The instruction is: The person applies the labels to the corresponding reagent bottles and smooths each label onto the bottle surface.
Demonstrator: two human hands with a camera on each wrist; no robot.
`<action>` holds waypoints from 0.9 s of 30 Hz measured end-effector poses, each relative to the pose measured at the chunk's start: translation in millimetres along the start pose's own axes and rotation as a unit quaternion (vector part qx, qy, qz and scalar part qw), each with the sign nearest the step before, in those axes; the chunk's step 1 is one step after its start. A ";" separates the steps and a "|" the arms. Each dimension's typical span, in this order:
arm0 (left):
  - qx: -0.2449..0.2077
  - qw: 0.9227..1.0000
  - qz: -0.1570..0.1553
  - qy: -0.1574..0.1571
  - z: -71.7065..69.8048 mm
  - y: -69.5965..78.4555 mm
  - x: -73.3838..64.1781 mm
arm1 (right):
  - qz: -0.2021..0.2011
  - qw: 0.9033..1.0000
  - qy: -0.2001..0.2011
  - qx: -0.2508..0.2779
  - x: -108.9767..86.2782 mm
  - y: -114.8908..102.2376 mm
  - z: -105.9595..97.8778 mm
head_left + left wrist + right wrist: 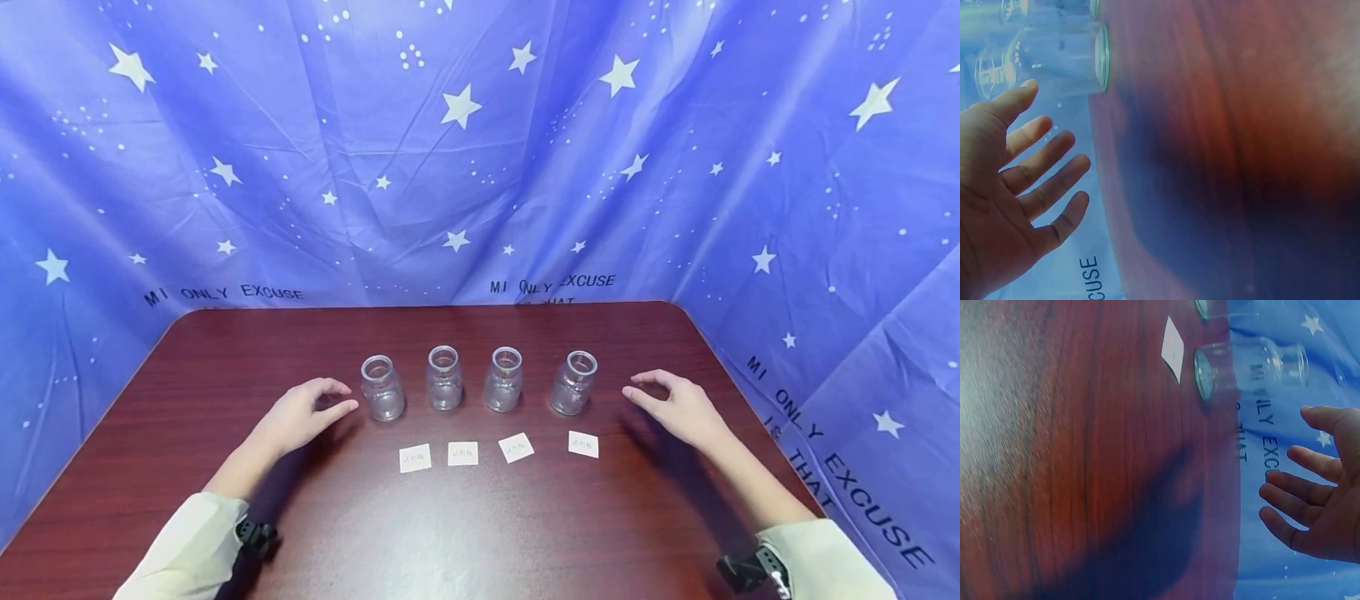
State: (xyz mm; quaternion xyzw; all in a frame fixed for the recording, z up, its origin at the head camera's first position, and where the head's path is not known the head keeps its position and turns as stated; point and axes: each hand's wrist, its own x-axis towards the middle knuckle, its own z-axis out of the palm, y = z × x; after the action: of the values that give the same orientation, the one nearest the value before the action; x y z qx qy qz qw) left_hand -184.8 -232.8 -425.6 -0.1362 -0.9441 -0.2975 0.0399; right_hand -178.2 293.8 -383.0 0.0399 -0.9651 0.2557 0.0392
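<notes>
Several clear glass jars without lids stand upright in a row on the dark red wooden table [480, 533]. My left hand [303, 414] is just left of the leftmost jar [383, 390], fingers spread and relaxed, holding nothing. On the other side my right hand [678, 407] hovers to the right of the rightmost jar [573, 385], fingers loosely extended with nothing in them. Between these stand a second jar [444, 380] and a third jar [503, 382]. In front of the row lie small white paper labels with handwriting, among them a left label [415, 457] and a right label [583, 444].
Two more labels, one straight [462, 453] and one turned askew [516, 447], lie between the outer ones. A blue curtain [390, 150] with white stars hangs behind and beside the table. Dark wrist devices sit at both sleeves.
</notes>
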 end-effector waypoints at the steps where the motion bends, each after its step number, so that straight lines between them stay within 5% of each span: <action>1: 0.003 1.000 -0.002 -0.004 0.8 0.4 -2.0 | -0.001 1.000 -0.002 0.002 -0.8 -1.5 1.7; 10: 0.062 0.997 0.015 -0.032 6.1 15.0 -12.9 | -0.018 0.999 -0.030 0.026 -6.1 -21.9 18.2; 18: 0.062 0.996 0.013 -0.067 12.4 33.5 -15.9 | -0.052 0.995 -0.057 0.060 -7.7 -44.2 32.9; 27: 0.061 0.995 0.044 -0.068 22.6 47.1 -16.2 | -0.079 0.989 -0.085 0.094 -7.2 -67.2 51.4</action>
State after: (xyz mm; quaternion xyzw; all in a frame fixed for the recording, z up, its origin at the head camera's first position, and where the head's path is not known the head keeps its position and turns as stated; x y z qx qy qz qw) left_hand -155.9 -186.6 -420.8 -0.1949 -0.9542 -0.2271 -0.0031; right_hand -167.3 210.4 -395.2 0.1412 -0.9305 0.3370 -0.0263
